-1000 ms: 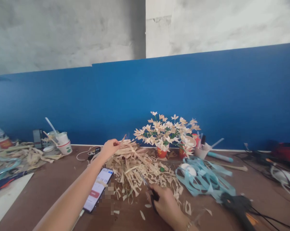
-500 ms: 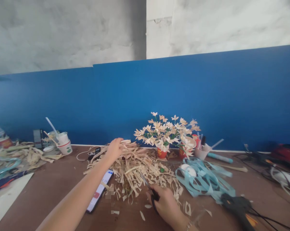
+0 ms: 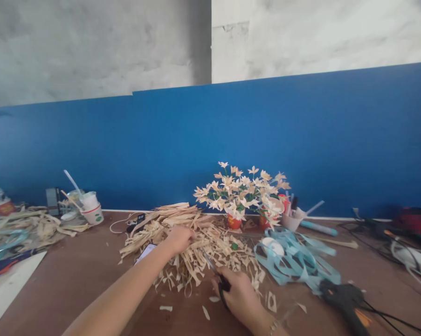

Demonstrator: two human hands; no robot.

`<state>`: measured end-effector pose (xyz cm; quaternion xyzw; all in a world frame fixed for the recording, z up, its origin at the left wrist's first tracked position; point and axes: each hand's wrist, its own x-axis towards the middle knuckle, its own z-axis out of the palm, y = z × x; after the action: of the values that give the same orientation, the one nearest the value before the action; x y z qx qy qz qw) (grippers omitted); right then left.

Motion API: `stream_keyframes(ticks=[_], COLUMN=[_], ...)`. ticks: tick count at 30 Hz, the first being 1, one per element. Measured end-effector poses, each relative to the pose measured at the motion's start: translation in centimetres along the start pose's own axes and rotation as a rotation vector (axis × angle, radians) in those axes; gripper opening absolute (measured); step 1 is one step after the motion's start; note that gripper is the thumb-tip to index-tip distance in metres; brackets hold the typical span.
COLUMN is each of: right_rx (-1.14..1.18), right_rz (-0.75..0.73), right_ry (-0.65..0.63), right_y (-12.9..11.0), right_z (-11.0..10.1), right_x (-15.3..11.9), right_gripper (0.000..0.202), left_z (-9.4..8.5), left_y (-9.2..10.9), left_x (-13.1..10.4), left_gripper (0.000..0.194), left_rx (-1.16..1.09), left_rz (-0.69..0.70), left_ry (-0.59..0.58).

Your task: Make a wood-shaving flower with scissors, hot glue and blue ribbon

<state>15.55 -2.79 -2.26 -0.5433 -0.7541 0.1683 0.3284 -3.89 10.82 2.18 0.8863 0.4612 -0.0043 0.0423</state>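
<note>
Just right of the white cup (image 3: 92, 214), you can reach the desk's (image 3: 77, 270) back edge; farther right, the strip pile (image 3: 217, 240) and flowers (image 3: 243, 191) block you.

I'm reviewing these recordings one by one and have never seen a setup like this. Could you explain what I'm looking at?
There is no machine here: a person works with two bare hands. Every picture comes from one camera worn on the head, looking forward and down.

The right hand holds scissors by their black handle. The left hand is at a heap of pale strips; whether it grips any is hard to tell.

On the brown table there are also pale flowers standing in red cups, a tangle of light blue ribbon, what looks like a black glue gun, and a phone partly hidden by the left forearm.
</note>
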Motion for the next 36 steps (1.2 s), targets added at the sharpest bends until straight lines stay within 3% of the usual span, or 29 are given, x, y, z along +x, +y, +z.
stream_keyframes(ticks=[8, 15, 21, 33, 36], right_rx=[0.014, 0.009, 0.004, 0.006, 0.0], right_rz=[0.013, -0.001, 0.015, 0.002, 0.014], right_ry=[-0.017, -0.005, -0.027, -0.026, -0.025], right_y=[0.1, 0.0, 0.0, -0.3, -0.3], right_z=[-0.1, 0.0, -0.1, -0.2, -0.2], right_x=[0.0, -0.1, 0.0, 0.1, 0.1], right_gripper=[0.019, 0.019, 0.02, 0.02, 0.02], left_z=[-1.4, -1.2, -0.8, -3.0, -3.3], left_y=[-0.3, 0.0, 0.1, -0.8, -0.6], left_x=[0.9, 0.5, 1.1, 0.9, 1.2], left_gripper=[0.024, 0.011, 0.014, 0.028, 0.021], left_rx=[0.087, 0.103, 0.077, -0.069, -0.057], left_rz=[-0.06, 0.026, 0.027, -0.054, -0.046], left_ry=[0.151, 0.089, 0.083, 0.227, 0.267])
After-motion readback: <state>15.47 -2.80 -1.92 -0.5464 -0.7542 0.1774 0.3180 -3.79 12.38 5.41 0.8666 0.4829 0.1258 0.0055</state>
